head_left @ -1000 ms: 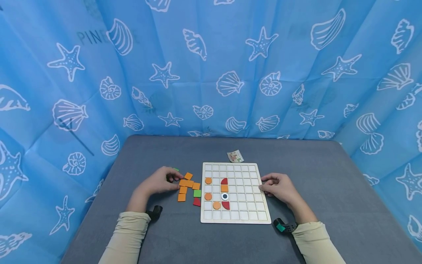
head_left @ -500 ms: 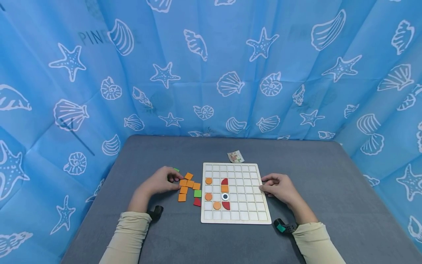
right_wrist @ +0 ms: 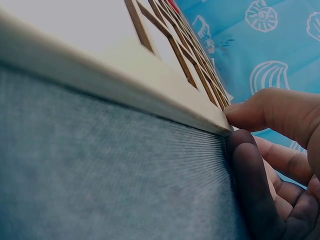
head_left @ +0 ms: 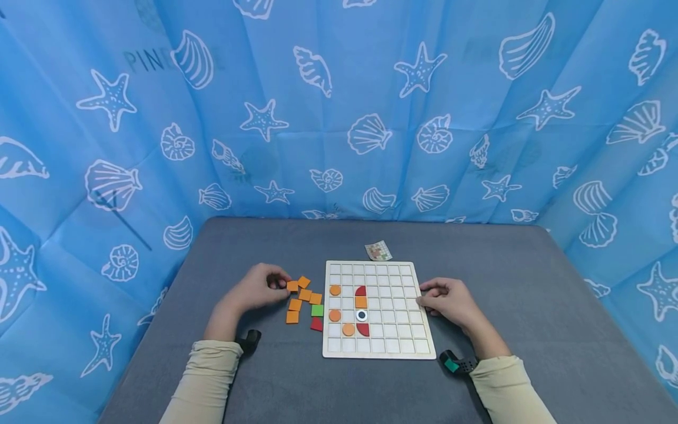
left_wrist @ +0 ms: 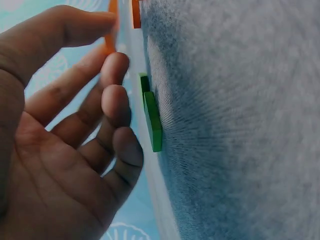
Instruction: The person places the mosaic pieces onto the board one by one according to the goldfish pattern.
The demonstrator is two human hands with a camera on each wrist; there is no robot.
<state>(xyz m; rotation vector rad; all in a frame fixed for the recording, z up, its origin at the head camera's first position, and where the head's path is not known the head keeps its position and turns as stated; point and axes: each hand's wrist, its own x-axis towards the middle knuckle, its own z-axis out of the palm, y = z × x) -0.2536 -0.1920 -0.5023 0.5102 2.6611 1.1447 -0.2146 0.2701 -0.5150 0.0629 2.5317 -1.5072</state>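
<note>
My left hand pinches an orange square tile between thumb and fingertip, lifted off the table; its orange edge shows in the left wrist view. Loose orange square tiles lie just right of that hand, with a green tile and a red tile beside the board. The white grid board carries orange rounds, red quarter-round pieces, an orange square and a white disc with a dark ring. At the board's right edge my right hand holds the rim, thumb on top, a finger against the side.
A small printed card with a coloured grid lies behind the board. Two green tiles rest on the grey table under the left hand in the left wrist view. A blue shell-patterned curtain hangs around the table.
My left hand has drawn slightly back and up, taking one orange tile off the cluster of loose tiles. The right hand and the board have stayed in place.
</note>
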